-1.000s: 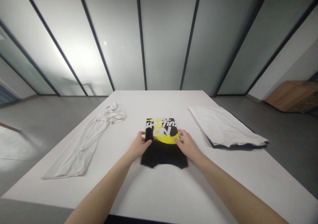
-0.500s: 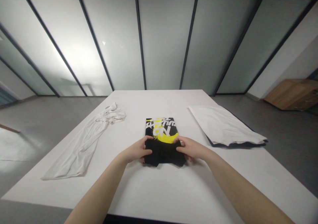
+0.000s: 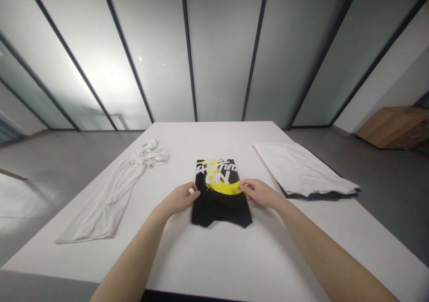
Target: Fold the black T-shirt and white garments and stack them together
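Observation:
A black T-shirt (image 3: 221,206) with a yellow and white lettered print lies folded into a narrow rectangle at mid-table. Its near edge dips in the middle between two corners. My left hand (image 3: 183,197) is at the shirt's left edge, thumb and fingertips closed on the cloth. On the opposite side, my right hand (image 3: 259,192) pinches the right edge beside the yellow part of the print. The lower fingers of both hands are partly hidden.
On the left of the white table (image 3: 214,257) lies a crumpled, stretched-out white garment (image 3: 110,199). A flat white cloth (image 3: 301,168) with dark fabric beneath it is on the right. A wooden cabinet (image 3: 395,125) stands on the floor, far right.
Both hands have shifted up along the shirt's sides, away from its near corners. Those corners now lie spread and uncovered on the table.

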Available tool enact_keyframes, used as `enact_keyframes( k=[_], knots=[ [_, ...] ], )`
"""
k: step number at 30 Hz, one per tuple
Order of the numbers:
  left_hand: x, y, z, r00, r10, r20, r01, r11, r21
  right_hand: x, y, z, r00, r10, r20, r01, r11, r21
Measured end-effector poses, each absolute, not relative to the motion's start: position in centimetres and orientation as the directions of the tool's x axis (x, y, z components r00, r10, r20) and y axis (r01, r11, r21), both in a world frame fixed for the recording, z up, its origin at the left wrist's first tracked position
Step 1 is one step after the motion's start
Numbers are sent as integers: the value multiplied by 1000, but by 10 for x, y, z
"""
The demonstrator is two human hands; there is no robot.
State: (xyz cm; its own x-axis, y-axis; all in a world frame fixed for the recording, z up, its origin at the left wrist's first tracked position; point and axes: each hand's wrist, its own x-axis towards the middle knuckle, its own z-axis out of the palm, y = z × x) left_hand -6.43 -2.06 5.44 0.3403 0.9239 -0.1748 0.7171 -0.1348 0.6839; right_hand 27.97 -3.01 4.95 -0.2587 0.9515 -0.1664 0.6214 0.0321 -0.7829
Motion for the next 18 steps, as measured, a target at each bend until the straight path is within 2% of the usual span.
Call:
enact_keyframes(
  k=[1, 3, 5, 6, 8, 11, 14, 18],
  knots=[
    [-60, -19, 53, 288, 957, -29, 737, -202, 645, 274, -30, 45, -201, 980, -7, 613, 120, -781],
    [-50, -20, 48, 256, 947, 193, 760, -321, 564, 261, -31, 36, -165, 953, 253, 632, 299, -715],
    [-40, -24, 41, 379, 890, 255, 736, -457, 500, 246, -34, 26, -280, 896, 345, 661, 441, -607],
    [-37, -27, 38, 474, 851, 224, 708, -520, 477, 240, -37, 22, -367, 871, 325, 672, 490, -555],
    [-34, -33, 32, 634, 767, 93, 659, -600, 455, 231, -41, 16, -502, 843, 195, 699, 528, -484],
    [-35, -40, 29, 720, 691, -64, 645, -634, 426, 227, -46, 11, -567, 824, -15, 747, 507, -430],
    [-37, -43, 34, 726, 687, -26, 640, -661, 392, 231, -47, 15, -595, 800, -81, 748, 513, -422],
    [-34, -45, 47, 696, 712, 94, 658, -685, 313, 234, -52, 30, -621, 783, 18, 706, 569, -422]
  ],
)
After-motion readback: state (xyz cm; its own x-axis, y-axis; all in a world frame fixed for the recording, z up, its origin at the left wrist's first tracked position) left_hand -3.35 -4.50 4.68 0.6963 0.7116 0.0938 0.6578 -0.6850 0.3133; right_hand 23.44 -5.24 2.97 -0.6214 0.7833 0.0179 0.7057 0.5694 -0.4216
